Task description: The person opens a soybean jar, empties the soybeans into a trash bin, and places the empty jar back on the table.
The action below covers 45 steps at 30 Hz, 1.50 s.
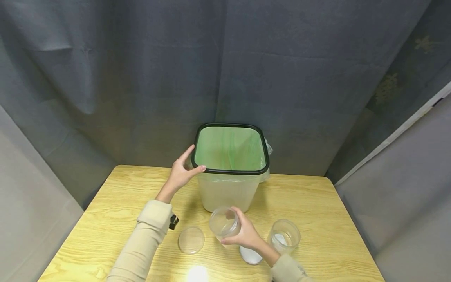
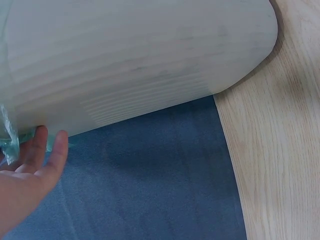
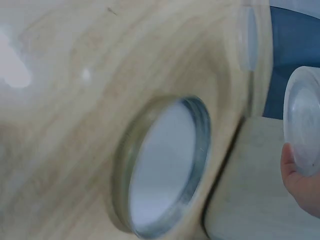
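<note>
A bin (image 1: 225, 192) with a black rim and a green bag lining stands at the table's back edge. At its front-left corner is my left hand (image 1: 181, 172), fingers and thumb spread along the rim; in the left wrist view its fingertips (image 2: 61, 137) meet the bin wall beside the bag. My right hand (image 1: 244, 233) grips a clear plastic jar (image 1: 222, 223), tilted, in front of the bin. Partly under that hand lies a round white lid (image 1: 251, 255), which shows a shiny rim in the right wrist view.
A clear round lid (image 1: 191, 240) lies left of the held jar. Right of my right wrist stands another clear jar (image 1: 290, 235) with something white at its bottom. A dark curtain (image 1: 158, 78) hangs behind the wooden table (image 1: 317, 219).
</note>
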Tool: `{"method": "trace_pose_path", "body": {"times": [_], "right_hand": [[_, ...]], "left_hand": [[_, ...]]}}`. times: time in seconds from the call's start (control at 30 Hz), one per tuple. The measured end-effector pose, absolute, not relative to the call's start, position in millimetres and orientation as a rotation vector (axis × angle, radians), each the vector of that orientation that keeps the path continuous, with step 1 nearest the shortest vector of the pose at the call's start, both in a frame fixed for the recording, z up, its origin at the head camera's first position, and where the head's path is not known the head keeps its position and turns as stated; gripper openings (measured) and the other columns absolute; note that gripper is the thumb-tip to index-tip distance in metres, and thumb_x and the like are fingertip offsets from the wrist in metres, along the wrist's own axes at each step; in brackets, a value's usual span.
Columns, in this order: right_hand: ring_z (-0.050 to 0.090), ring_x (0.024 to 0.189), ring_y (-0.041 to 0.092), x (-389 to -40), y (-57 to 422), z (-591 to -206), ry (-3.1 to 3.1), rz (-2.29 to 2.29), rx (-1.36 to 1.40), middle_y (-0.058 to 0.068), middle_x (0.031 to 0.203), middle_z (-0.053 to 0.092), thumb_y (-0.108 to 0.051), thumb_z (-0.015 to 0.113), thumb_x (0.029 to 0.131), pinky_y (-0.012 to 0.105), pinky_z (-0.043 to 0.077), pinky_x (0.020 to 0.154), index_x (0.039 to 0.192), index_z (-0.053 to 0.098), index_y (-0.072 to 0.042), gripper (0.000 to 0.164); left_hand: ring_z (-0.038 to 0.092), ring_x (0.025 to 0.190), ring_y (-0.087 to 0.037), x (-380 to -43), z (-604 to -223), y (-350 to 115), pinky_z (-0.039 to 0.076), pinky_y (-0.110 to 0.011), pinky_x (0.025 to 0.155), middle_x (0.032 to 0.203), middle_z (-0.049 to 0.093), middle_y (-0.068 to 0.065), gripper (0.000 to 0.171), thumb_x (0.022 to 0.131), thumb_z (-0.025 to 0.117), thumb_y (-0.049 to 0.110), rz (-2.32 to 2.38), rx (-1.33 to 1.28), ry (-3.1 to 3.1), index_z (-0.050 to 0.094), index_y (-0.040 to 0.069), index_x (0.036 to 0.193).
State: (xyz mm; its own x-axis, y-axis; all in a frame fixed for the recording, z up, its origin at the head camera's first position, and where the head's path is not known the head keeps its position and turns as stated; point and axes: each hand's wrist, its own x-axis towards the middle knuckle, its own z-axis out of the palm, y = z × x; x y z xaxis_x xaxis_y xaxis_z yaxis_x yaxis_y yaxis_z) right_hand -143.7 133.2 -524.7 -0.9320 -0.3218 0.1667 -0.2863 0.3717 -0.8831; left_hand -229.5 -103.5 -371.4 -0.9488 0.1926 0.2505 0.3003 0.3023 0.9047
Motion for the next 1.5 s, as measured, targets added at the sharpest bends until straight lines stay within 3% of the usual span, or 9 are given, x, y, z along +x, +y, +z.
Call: {"method": "trace_pose_path", "body": {"times": [0.2,0.33,0.47,0.57,1.0,1.5], "right_hand": [[0.048,0.109,0.036,-144,127,-541,2.569,-1.623,-0.585,0.017,0.121,0.051,-0.028,0.087,0.053,0.053,0.036,0.092,0.132,0.035,0.000,0.098],[0.047,0.110,0.037,-144,126,-550,2.587,-1.574,-0.565,0.019,0.123,0.049,-0.031,0.086,0.055,0.054,0.038,0.091,0.133,0.034,-0.001,0.099],[0.050,0.107,0.036,-146,123,-559,2.601,-1.568,-0.566,0.018,0.120,0.052,-0.032,0.086,0.054,0.053,0.039,0.089,0.131,0.035,-0.003,0.097],[0.050,0.106,0.036,-147,120,-564,2.613,-1.558,-0.562,0.017,0.119,0.052,-0.032,0.086,0.054,0.054,0.039,0.089,0.131,0.036,-0.003,0.097],[0.050,0.102,0.042,-146,115,-580,2.679,-1.558,-0.685,0.025,0.119,0.049,-0.039,0.082,0.061,0.057,0.043,0.080,0.132,0.030,0.002,0.097],[0.044,0.117,0.033,-143,121,-582,2.638,-1.486,-0.569,0.013,0.130,0.046,-0.036,0.088,0.051,0.053,0.034,0.096,0.137,0.032,-0.005,0.108]], "left_hand": [[0.036,0.045,-0.005,-228,-371,-102,0.037,-0.021,0.045,0.073,0.049,-0.007,0.077,0.080,0.070,0.014,-1.735,-0.465,-2.463,0.027,0.006,0.143],[0.036,0.044,-0.004,-228,-370,-102,0.037,-0.021,0.045,0.082,0.055,-0.016,0.077,0.080,0.070,0.014,-1.732,-0.470,-2.461,0.027,0.006,0.143],[0.035,0.043,-0.004,-228,-370,-103,0.037,-0.021,0.045,0.115,0.053,-0.023,0.077,0.080,0.070,0.014,-1.731,-0.476,-2.459,0.027,0.006,0.143],[0.034,0.043,-0.003,-228,-371,-104,0.037,-0.021,0.045,0.125,0.048,-0.024,0.077,0.080,0.069,0.014,-1.733,-0.483,-2.459,0.026,0.007,0.143],[0.036,0.044,-0.004,-227,-371,-103,0.037,-0.021,0.046,0.129,0.045,-0.024,0.077,0.079,0.070,0.013,-1.725,-0.485,-2.445,0.027,0.005,0.143],[0.035,0.045,-0.003,-227,-370,-101,0.037,-0.021,0.046,0.132,0.041,-0.024,0.077,0.079,0.070,0.014,-1.710,-0.480,-2.454,0.027,0.004,0.143]]}}
